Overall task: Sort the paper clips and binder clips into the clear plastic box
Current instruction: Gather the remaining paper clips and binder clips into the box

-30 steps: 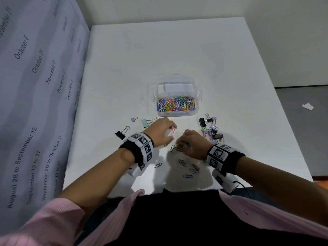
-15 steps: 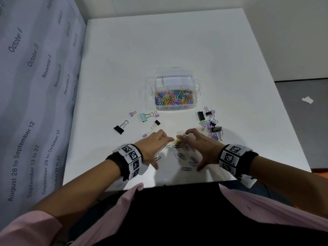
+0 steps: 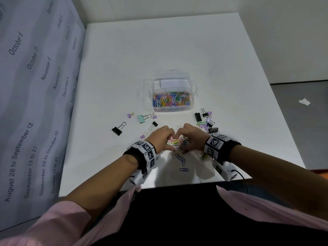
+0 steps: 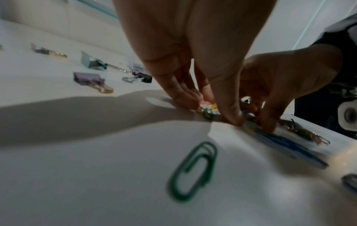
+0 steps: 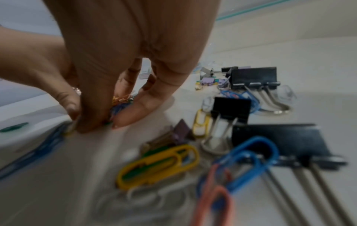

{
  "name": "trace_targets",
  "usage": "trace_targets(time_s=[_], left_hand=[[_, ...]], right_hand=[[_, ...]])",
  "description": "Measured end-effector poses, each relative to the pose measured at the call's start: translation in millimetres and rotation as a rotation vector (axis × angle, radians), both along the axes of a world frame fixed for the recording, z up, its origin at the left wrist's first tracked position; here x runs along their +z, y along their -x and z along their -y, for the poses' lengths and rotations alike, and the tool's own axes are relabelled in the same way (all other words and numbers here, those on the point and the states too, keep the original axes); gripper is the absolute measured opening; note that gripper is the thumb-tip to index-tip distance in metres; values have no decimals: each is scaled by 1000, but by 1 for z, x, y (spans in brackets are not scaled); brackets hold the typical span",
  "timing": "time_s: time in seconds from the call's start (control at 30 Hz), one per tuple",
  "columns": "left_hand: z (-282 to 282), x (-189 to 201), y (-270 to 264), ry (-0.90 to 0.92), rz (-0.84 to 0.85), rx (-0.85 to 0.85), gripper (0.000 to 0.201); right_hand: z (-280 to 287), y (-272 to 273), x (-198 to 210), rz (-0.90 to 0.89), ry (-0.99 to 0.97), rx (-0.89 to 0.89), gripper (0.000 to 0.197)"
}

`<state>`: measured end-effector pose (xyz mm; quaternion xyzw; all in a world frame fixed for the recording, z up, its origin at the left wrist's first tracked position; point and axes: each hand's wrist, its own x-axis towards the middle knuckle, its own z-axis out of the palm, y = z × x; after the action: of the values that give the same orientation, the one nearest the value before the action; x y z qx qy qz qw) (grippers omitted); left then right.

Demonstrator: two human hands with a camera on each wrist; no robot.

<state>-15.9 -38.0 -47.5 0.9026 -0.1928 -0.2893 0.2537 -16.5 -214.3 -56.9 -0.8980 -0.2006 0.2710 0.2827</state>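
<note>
Your left hand [image 3: 162, 138] and right hand [image 3: 192, 138] curl fingertip to fingertip around the heap of paper clips [image 3: 178, 142] on the table [image 3: 159, 50], short of the clear box [image 3: 171, 94] (light, slippery wire, likely tangling), so scoop from underneath

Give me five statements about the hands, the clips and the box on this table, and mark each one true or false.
1. Both hands, left hand and right hand, gather a small heap of paper clips between them. True.
2. The clear plastic box holds binder clips only. False: it holds coloured paper clips.
3. A mint green binder clip lies on the table, outside the box. True.
4. The box sits at the table's left edge. False: it sits near the middle.
5. A green paper clip lies loose near the left hand. True.
</note>
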Motion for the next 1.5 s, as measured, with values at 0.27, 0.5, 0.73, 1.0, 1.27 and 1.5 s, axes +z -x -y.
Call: trace_targets(time_s=[0.27,0.5,0.73,1.0,1.27,1.5], left_hand=[[2,4,1,-13,39,11,20],[-8,9,-9,29,19,102,17],[-9,34,-42,159,92,246,13],[-3,63,-94,177,245,329,12],[-4,52,-101,-20,200,241,24],[-12,45,-69,100,220,195,22]], right_hand=[[5,-12,14,61,8,-63,15],[12,-44,45,15,29,-222,13],[5,-91,68,216,-73,-365,22],[-3,-70,59,241,3,-223,22],[-11,-13,21,-4,172,-96,35],[-18,1,21,-90,94,0,26]])
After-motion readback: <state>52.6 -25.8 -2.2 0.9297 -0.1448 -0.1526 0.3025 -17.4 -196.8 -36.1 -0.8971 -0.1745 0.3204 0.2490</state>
